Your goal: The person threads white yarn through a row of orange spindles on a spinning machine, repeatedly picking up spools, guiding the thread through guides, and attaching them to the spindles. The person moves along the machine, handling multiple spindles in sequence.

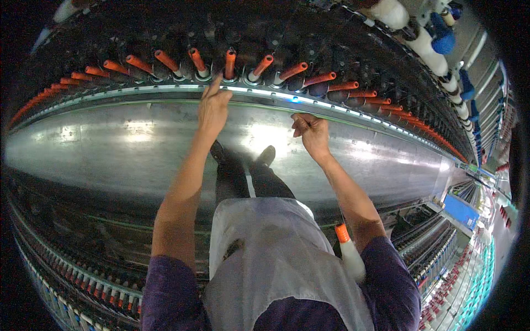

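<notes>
My left hand [215, 107] reaches up to the machine's long rail, its index finger stretched out and the other fingers partly curled. The fingertip lies beside the base of an orange bobbin tube [230, 63] standing in the row; whether it touches is hard to tell. Nothing shows in this hand. To the right and slightly lower, my right hand [311, 135] is held just in front of the rail, fingers bent and pressed together. What they hold, if anything, is too small to see. A white yarn bobbin with an orange top [352, 256] sits between my apron and right arm.
A curved row of orange tubes on spindles runs along the rail [265, 95], which carries a small blue light [295, 100]. White and blue bobbins [436, 55] hang at upper right. Another machine [105, 289] stands behind me. A blue panel [461, 211] is at the right.
</notes>
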`<state>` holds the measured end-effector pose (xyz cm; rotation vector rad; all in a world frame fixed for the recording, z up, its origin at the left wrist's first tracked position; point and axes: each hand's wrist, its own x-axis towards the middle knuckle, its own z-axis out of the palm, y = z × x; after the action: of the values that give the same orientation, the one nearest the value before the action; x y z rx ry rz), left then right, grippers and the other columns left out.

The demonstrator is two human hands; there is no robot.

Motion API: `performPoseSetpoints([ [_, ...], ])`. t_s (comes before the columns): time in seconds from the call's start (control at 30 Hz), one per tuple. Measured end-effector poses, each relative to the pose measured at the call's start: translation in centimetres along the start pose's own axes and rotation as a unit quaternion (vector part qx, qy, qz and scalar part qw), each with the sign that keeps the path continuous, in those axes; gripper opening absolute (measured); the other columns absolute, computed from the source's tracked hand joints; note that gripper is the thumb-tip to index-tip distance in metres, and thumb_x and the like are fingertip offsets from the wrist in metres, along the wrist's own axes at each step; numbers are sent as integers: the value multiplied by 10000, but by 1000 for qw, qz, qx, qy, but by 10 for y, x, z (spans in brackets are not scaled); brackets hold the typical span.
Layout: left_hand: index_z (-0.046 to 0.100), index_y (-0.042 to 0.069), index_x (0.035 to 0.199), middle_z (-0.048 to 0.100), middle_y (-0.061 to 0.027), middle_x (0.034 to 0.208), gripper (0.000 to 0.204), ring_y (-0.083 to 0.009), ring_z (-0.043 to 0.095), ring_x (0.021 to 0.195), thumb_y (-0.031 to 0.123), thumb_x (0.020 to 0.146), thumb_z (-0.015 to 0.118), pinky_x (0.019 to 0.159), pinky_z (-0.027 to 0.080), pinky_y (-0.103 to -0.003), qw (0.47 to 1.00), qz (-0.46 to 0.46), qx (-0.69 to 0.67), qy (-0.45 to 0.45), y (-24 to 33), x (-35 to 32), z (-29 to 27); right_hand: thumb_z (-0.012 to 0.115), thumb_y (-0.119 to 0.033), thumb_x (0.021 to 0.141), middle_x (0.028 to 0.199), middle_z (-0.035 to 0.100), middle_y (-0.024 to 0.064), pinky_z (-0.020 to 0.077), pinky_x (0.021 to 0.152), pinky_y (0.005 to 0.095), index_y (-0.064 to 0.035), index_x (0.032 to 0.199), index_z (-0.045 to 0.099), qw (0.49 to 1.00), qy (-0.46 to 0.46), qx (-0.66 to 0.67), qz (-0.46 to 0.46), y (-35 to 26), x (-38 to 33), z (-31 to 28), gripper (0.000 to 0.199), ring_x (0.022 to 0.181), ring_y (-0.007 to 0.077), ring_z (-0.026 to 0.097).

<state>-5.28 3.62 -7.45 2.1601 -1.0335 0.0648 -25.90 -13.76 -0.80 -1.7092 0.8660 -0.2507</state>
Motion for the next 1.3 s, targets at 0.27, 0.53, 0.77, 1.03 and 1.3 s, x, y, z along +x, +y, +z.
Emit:
performPoseSetpoints([
  [0.27,697,78,749,650,-116,1141,111,-260,551,976,22,757,601,850,421,-393,990,17,140,-25,0,3,15,604,-76,892,657,601,67,492,483,238,58,860,664,999,14,41,29,37,28,8,150,524,92,534],
  [0.53,728,66,836,681,-59,778,117,-239,600,723,163,770,729,691,464,-353,947,-274,-12,165,-18,3,45,597,-50,875,643,614,93,504,468,265,82,857,667,999,-16,-32,-6,44,55,27,150,517,123,581],
  [0.77,696,51,796,625,-19,688,115,-180,545,576,145,757,749,570,437,-314,832,-415,-232,287,-16,16,72,575,-38,877,649,618,95,506,482,256,73,877,671,995,28,54,83,49,65,36,147,509,115,570],
  [1.03,651,86,779,338,88,548,131,-29,240,438,126,751,773,405,152,-230,468,-539,-637,291,45,57,10,629,-53,859,690,625,131,464,483,305,35,895,669,963,14,-126,-236,-20,43,49,103,524,188,587],
  [1.3,707,-38,929,671,-18,772,217,-75,583,665,117,780,737,600,458,-214,850,-331,-375,165,87,85,-58,582,23,710,773,622,169,492,540,418,-25,856,645,859,-62,-319,-396,-68,40,51,166,597,336,603],
])
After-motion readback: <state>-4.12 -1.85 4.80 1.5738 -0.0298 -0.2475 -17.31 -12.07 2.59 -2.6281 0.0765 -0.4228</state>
